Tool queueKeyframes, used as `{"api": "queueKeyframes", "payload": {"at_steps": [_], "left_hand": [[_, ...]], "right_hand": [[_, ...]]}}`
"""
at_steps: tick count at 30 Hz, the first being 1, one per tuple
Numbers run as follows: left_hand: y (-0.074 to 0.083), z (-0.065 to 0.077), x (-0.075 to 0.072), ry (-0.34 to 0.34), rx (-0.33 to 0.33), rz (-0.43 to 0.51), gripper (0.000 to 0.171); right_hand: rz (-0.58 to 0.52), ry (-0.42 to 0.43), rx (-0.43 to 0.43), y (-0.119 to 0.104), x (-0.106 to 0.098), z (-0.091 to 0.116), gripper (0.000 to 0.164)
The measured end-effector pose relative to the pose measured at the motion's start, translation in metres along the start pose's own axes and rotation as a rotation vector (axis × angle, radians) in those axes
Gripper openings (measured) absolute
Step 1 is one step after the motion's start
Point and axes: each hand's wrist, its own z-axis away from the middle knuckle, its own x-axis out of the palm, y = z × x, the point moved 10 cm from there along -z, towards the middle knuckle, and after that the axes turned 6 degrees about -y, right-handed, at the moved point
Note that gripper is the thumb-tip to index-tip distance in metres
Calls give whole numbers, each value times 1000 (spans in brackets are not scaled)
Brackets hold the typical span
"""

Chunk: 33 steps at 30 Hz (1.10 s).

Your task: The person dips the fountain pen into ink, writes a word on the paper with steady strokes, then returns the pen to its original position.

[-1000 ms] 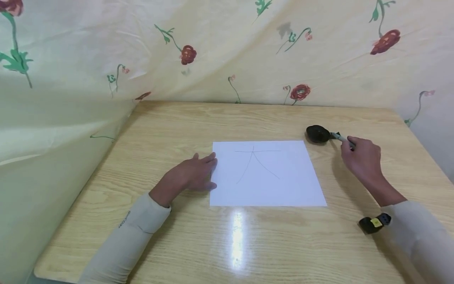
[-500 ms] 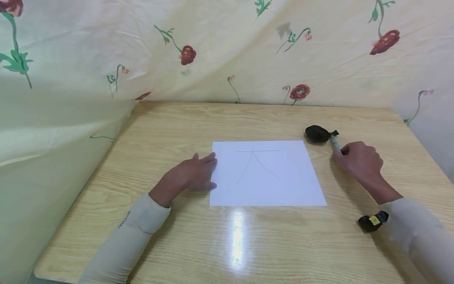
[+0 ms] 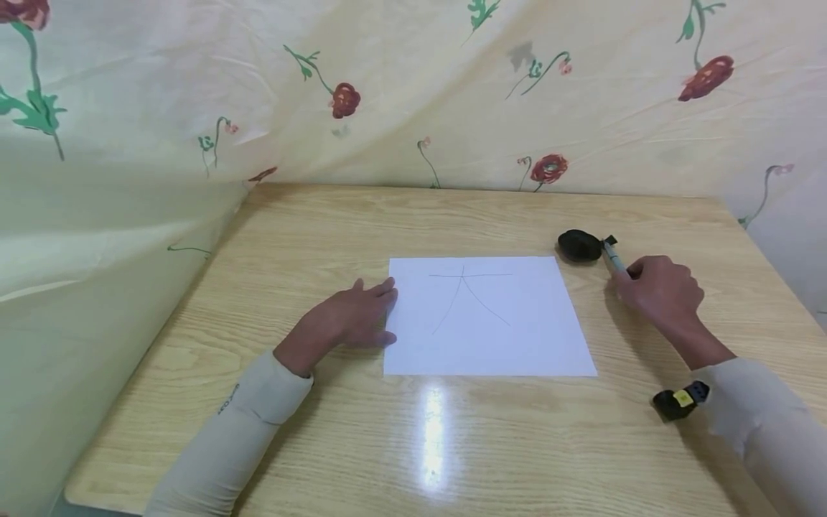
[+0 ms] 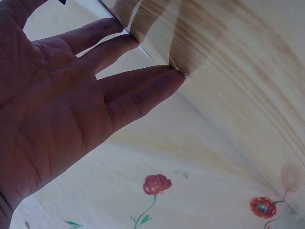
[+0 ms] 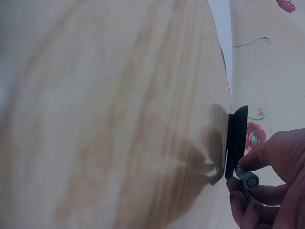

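A white sheet of paper (image 3: 549,345) lies on the table, with thin lines on it: a horizontal stroke, a short upright and two slanting legs. My left hand (image 3: 352,316) rests at the sheet's left edge, fingers spread and fingertips on the paper. Between thumb and fingers my right hand (image 3: 662,291) pinches a slim pale grey-green pen-like stick (image 3: 614,259). Its far end reaches the small tab beside a flat black oval object (image 3: 578,246). In the right wrist view the stick's round end (image 5: 249,181) shows right beside the low black object (image 5: 237,138).
The light wood table (image 3: 310,237) carries all of this. Cream cloth (image 3: 400,93) printed with red flowers hangs along the back and left side. A small black device with a yellow label (image 3: 681,401) sits at the right sleeve.
My right hand has drawn slightly toward the front and turned, so the stick points more away from me than leftward. The left hand and paper stay put.
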Motion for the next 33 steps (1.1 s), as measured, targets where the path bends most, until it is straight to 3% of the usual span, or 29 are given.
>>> {"api": "queueKeyframes", "payload": {"at_steps": [6,33], "left_hand": [[1,-1,0,-1,-1,-3,79],[-1,-1,0,-17,-24,12,81]], "right_hand": [[-5,23,18,6,-2,-6,47],[-7,-49,30,11,6,-13,45]]}}
